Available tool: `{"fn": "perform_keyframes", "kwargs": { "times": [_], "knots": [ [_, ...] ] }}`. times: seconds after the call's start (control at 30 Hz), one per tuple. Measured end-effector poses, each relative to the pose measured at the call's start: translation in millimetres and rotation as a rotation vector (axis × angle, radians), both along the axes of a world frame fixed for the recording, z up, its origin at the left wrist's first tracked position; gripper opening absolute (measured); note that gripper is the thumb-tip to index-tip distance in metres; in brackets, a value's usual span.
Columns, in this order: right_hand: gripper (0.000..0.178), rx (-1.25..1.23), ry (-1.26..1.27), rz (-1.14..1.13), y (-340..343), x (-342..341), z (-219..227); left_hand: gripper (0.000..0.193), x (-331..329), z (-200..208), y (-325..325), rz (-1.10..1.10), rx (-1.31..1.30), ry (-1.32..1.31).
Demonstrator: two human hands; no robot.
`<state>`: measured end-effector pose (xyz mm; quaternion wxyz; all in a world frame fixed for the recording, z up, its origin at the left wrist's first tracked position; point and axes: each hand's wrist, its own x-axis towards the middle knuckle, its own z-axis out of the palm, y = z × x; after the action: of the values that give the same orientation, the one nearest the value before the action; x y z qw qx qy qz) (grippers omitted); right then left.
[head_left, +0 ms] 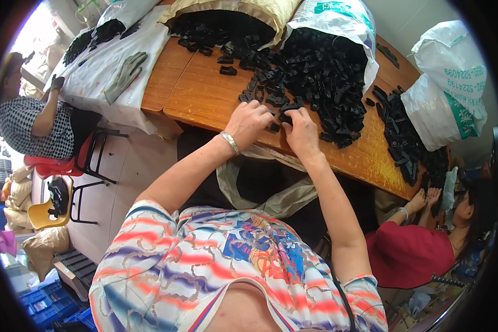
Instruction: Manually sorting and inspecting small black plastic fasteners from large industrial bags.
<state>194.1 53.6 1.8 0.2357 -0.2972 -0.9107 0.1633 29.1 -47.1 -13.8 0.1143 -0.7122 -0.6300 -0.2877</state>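
Observation:
At the near edge of the wooden table, my left hand [250,126] is closed, its fingertips curled around a small black plastic part [272,127] that is mostly hidden. Close beside it on the right, my right hand [302,133] pinches another dark plastic part [285,118] between thumb and fingers. Just beyond my fingers lies a loose spread of similar black plastic parts [268,77]. It joins a large heap [335,88] that spills from a white woven sack [365,33]. Whether the two held pieces touch each other is too small to tell.
A tan sack [249,11] of black parts lies at the back. On the left, a grey glove [124,76] rests on a white-covered table. One person [39,122] sits there; another in red [409,254] works at the right. An open cloth bag [276,206] hangs below the table edge.

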Motion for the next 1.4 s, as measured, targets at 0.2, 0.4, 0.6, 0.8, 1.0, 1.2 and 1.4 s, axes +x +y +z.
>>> {"fn": "perform_keyframes", "kwargs": {
  "times": [0.2, 0.4, 0.6, 0.8, 1.0, 1.2, 1.4],
  "knots": [
    [0.025, -0.056, 0.018, -0.002, -7.6, 11.7, 0.7, 0.007, 5.8, -3.8, 5.4, 0.007, -0.071, -0.023],
    [0.023, -0.138, 0.129, -0.029, -8.0, 15.2, 10.0, 0.023, 6.2, -3.3, -8.7, -0.003, 0.068, -0.364],
    [0.026, -0.099, 0.113, 0.135, -21.7, 3.0, 18.0, 0.028, 3.2, -9.7, -15.8, 0.033, -0.008, -0.380],
    [0.027, -0.039, 0.080, 0.212, -18.7, 1.4, 16.0, 0.024, 2.9, -7.9, -16.1, 0.038, -0.040, -0.398],
    [0.025, -0.028, 0.086, 0.222, -12.9, -0.5, 15.5, 0.022, 2.5, -8.5, -14.8, 0.041, -0.047, -0.399],
    [0.028, -0.004, -0.020, 0.236, -20.4, 0.8, 15.3, 0.023, 0.9, -8.2, -13.6, 0.032, -0.056, -0.407],
    [0.035, 0.252, -0.034, 0.175, -33.5, 0.1, -6.2, 0.023, 1.0, -8.5, -16.3, 0.020, -0.050, -0.393]
  ]
}}
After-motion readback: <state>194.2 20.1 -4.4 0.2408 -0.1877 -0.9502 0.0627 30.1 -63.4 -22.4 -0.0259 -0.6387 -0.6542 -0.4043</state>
